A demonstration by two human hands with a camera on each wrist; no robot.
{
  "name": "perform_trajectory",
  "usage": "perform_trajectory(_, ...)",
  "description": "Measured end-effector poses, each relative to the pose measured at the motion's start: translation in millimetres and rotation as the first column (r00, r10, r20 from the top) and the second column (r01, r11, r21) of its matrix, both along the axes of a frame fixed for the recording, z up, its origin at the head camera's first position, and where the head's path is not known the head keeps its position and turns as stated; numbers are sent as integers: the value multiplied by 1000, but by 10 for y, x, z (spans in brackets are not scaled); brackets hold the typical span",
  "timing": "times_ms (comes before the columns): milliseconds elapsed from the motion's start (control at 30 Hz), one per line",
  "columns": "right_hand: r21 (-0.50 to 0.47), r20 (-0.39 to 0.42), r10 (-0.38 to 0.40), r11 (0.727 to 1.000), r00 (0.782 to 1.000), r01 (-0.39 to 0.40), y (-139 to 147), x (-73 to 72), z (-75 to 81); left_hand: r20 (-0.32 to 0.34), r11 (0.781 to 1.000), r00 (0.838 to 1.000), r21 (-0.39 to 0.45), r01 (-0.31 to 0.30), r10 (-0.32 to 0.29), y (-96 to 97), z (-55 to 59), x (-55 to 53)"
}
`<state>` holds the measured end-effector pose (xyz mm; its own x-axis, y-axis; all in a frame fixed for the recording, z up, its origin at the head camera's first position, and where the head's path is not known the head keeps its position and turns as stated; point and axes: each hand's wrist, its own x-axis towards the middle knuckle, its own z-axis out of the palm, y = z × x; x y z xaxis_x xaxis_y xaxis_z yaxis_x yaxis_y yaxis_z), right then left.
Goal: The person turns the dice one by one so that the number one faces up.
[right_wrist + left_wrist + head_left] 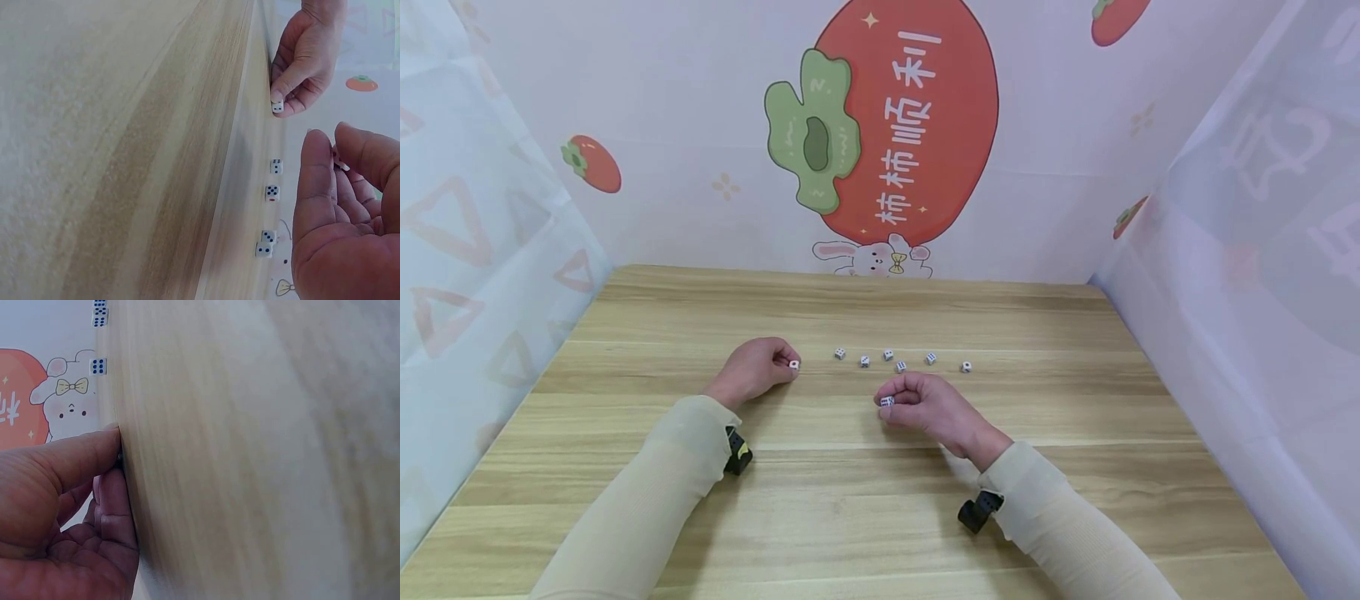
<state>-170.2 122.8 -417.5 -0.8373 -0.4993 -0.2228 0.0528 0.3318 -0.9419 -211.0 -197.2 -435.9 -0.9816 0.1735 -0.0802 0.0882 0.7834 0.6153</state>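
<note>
My left hand point(756, 367) is at the left end of a loose row of small white dice. Its thumb and fingertips pinch one die point(794, 365) down at the tabletop; the right wrist view shows this die point(277, 107) under the thumb. My right hand point(934, 410) is nearer to me, just in front of the row, pinching another die point(887, 402) between thumb and fingers. In the right wrist view the right fingers mostly hide that die point(340, 161). Between and beyond the hands lie several more dice, among them one point(840, 354) closest to the left hand.
The dice row runs across the wooden table point(850, 517) to a last die point(966, 367) at the right. A printed cloth point(685, 100) with fruit and a rabbit hangs behind the back edge. Cloth walls point(1262, 250) close both sides.
</note>
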Motion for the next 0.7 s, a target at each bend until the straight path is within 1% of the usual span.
perform_trajectory(133,0,0,12,1000,1000,-12,-2,2,-2,-3,1000,1000,0,0,0,-4,-7,-4)
perform_trajectory(367,64,-61,-12,998,998,16,-6,2,-14,-13,1000,1000,-2,0,0,-5,-22,-11)
perform_trajectory(700,34,-86,24,999,996,-21,6,4,-9,-7,1000,1000,-3,-2,2,-4,-23,-20)
